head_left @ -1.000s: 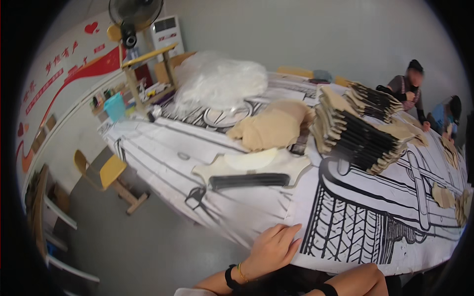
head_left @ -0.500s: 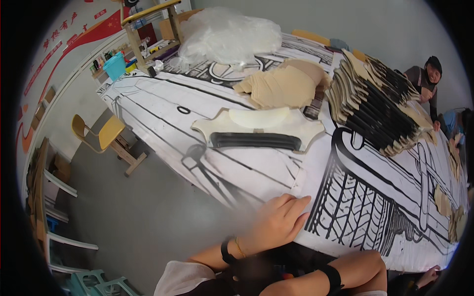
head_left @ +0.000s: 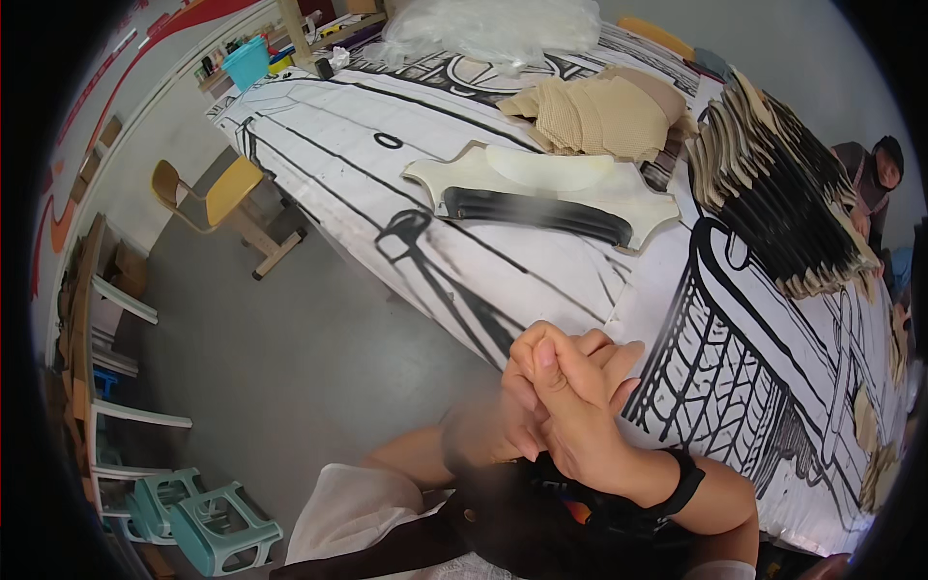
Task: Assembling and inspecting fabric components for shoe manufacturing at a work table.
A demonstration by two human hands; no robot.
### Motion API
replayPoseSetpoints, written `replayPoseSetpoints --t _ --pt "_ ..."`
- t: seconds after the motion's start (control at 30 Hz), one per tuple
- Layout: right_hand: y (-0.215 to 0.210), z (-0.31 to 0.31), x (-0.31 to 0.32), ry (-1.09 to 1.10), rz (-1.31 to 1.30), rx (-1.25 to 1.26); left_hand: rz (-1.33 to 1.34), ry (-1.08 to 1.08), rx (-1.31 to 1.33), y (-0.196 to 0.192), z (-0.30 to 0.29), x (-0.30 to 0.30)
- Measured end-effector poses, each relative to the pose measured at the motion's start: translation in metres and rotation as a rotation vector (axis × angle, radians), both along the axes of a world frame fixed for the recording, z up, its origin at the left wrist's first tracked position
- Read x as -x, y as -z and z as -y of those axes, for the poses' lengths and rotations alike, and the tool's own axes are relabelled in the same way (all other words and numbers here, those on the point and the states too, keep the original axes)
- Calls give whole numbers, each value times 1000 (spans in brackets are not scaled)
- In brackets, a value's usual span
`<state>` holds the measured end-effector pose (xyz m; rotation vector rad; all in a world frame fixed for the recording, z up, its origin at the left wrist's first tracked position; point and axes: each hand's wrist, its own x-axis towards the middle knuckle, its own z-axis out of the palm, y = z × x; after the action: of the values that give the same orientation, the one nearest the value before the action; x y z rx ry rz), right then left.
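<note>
My right hand [head_left: 578, 411] is closed around my left hand [head_left: 619, 360] just over the near edge of the table. Some fingers of the left hand stick out past it, apart and holding nothing; the rest of that hand is partly covered. Beyond the hands lies a cream, wing-shaped flat piece [head_left: 527, 186] with a black padded strip [head_left: 532, 213] along its near side. Neither hand touches it. Behind it rests a fanned pile of tan ribbed pieces [head_left: 590, 116]. To the right stands a big stack of black-and-cream pieces [head_left: 773, 193].
A white sheet with black line drawings [head_left: 319, 164] covers the table. Clear plastic wrap [head_left: 493, 34] and a turquoise bin [head_left: 246, 63] are at the back. On the left are a yellow chair [head_left: 213, 198] and green stools [head_left: 222, 527]. Another person [head_left: 870, 179] is at the far right.
My right hand has come up and closed around my left hand. The view has shifted, so the table's things appear higher and further right.
</note>
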<state>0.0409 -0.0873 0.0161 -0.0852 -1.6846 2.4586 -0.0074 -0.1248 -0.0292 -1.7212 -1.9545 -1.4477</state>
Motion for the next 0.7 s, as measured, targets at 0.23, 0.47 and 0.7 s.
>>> replayPoseSetpoints --t 0.23,0.47,0.7 --pt "-5 -1 -1 -49 4 19 48 64 39 -1 3 0" --pt "-2 -6 -1 -154 -5 -42 23 90 86 -2 3 3" --pt "-10 0 0 -252 -125 -258 -85 34 178 -15 0 4"
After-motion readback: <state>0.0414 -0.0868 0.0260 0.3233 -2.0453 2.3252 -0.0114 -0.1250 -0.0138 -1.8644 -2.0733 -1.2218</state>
